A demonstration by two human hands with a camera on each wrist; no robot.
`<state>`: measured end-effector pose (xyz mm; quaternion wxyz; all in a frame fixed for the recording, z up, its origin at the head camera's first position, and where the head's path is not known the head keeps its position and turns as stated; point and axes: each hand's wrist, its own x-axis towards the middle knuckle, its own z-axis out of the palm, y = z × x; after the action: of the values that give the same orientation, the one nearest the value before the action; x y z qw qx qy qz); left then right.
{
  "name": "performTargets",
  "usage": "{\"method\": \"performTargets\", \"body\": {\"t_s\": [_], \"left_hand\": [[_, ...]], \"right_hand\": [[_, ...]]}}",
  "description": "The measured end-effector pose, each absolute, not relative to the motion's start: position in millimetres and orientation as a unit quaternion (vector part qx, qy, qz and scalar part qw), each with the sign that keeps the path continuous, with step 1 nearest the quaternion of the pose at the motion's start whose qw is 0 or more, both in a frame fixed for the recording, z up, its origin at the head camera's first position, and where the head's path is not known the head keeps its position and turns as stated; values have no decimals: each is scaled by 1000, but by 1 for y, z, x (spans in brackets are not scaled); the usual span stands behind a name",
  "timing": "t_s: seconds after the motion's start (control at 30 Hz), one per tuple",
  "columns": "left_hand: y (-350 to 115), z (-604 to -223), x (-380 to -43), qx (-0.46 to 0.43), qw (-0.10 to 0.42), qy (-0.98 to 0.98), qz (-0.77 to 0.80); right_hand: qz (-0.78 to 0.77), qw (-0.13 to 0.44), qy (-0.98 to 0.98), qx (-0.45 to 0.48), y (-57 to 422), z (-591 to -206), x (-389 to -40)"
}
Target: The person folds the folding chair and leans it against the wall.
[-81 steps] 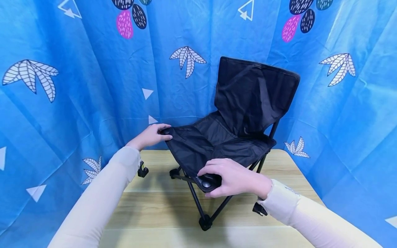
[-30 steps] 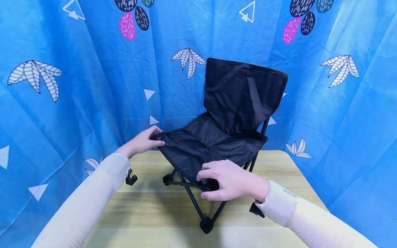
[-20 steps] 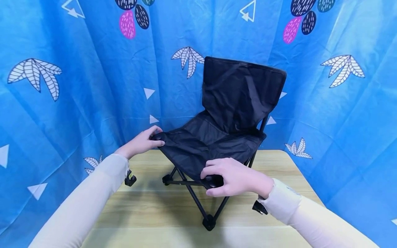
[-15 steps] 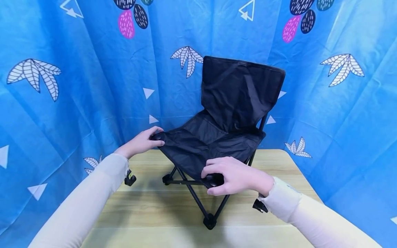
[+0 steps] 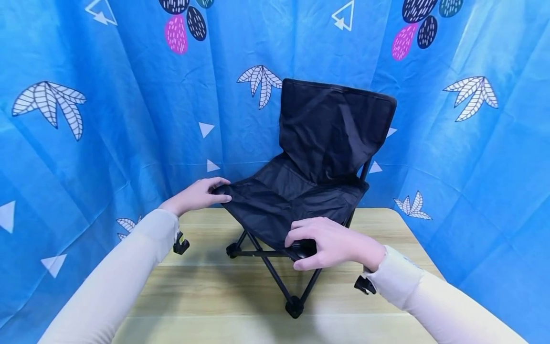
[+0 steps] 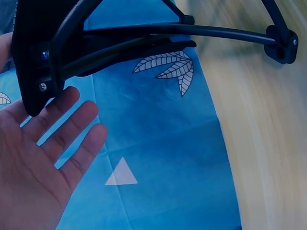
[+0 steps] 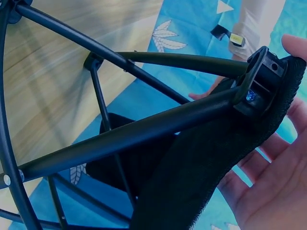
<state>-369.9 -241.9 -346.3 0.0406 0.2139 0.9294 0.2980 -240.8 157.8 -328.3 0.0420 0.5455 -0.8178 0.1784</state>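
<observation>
A black folding camping chair (image 5: 275, 200) stands unfolded on a wooden table, its backrest (image 5: 337, 129) toward the back right. My left hand (image 5: 195, 195) holds its front left seat corner, thumb on the near side and index finger on the far side. In the left wrist view the other fingers (image 6: 79, 143) are spread below that corner's bracket. My right hand (image 5: 333, 242) holds the front right corner, fingers bent over it and thumb along the near edge. In the right wrist view, the corner bracket (image 7: 256, 91) sits between thumb and fingers, with the black tubes running underneath.
The pale wooden table (image 5: 206, 291) bears the chair's feet, one foot (image 5: 294, 306) near its front edge. Blue patterned curtains (image 5: 240, 124) enclose the back and both sides. Small black devices (image 5: 181, 243) hang at both wrists.
Since the earliest frame, the chair's seat and back have shifted left, together with my left hand. Over the last half second the front right corner and my right hand moved slightly right.
</observation>
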Motion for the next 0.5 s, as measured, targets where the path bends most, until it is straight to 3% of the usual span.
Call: {"method": "performTargets", "body": {"t_s": [0.5], "left_hand": [[-246, -350, -356, 205, 40, 924, 320]], "right_hand": [[218, -3, -816, 536, 179, -331, -247]]}}
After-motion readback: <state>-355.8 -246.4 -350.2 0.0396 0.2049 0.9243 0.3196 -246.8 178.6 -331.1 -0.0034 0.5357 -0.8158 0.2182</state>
